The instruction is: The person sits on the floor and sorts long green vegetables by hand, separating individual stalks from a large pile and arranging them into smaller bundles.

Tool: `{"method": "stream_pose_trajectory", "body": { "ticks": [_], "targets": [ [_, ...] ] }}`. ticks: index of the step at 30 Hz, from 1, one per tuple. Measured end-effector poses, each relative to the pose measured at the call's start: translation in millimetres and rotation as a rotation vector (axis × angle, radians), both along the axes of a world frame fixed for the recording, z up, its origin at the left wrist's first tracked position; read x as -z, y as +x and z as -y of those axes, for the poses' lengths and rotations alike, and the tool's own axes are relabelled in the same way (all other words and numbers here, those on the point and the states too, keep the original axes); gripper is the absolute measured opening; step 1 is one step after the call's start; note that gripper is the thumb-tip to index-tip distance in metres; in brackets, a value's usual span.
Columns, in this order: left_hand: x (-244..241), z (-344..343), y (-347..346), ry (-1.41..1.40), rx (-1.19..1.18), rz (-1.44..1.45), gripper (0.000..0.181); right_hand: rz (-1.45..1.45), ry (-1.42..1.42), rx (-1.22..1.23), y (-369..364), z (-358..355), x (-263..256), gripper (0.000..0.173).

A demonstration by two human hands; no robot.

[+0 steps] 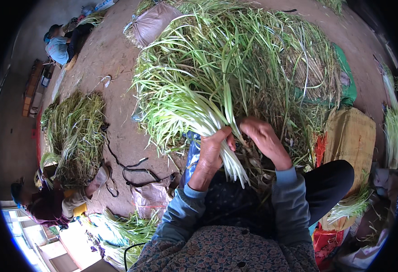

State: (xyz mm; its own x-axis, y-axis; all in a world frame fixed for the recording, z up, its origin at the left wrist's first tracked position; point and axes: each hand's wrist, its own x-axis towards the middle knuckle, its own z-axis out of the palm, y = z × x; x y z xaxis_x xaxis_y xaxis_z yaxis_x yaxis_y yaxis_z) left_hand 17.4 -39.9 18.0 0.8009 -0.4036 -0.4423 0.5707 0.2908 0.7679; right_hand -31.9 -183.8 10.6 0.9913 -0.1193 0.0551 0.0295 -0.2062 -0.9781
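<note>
My left hand [216, 149] is closed around a thick bundle of long green stalks with white lower ends [199, 115]. The white ends point down over my lap, and the green leaves fan out to the upper left. Just to the right, my right hand [260, 136] has bent fingers at the base of a separate green stalk [229, 102], beside the bundle; whether the fingers grip it is hard to tell. Beyond both hands spreads a large heap of the same long leafy stalks [253, 51], with drier brown stalks [307, 74] at its right.
A smaller stalk heap [78, 136] lies on the floor at left, near a seated person [49, 204]. Another person [58, 47] sits farther back. A black cord [131, 168] lies on the floor. A tan woven sack [350, 146] stands at right; a tied sack [155, 22] rests behind.
</note>
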Motion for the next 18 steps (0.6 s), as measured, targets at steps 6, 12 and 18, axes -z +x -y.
{"method": "stream_pose_trajectory", "body": {
  "ticks": [6, 12, 18],
  "targets": [
    [13, -12, 18, -0.139, -0.036, -0.008, 0.013, 0.082, -0.459, 0.102, -62, 9, -7, 0.014],
    [9, -13, 18, -0.146, -0.061, 0.012, 0.013, -0.221, -0.739, 0.331, -117, 35, -16, 0.013],
    [2, -6, 5, -0.133, -0.027, 0.008, 0.011, 0.168, -0.436, 0.541, -57, 13, -42, 0.014]
  ]
}}
